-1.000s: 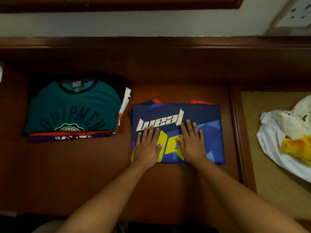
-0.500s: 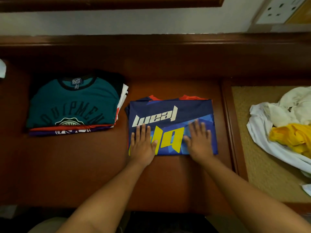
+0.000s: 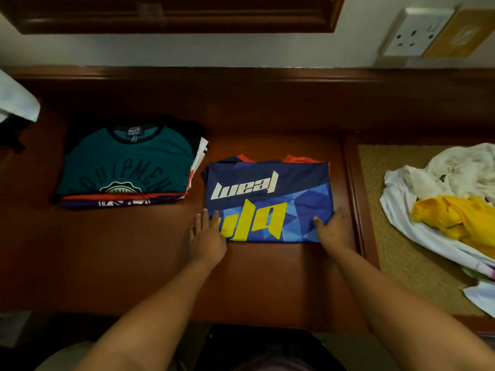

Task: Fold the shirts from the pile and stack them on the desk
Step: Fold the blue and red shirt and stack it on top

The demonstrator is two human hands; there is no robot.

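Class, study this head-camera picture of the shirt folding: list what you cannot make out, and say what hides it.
- Right hand fingers: tucked under the blue jersey, head view.
- Folded stack: number of shirts unclear, the teal shirt covers them.
- Unfolded pile: cut off by the right edge.
- Teal shirt's collar label: too small to read.

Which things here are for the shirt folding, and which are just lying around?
For the job:
- blue shirt, folded, left hand and right hand at its sides
- stack of folded shirts
- pile of unfolded shirts
- desk

Just lying about:
- wall socket
- white cloth at far left
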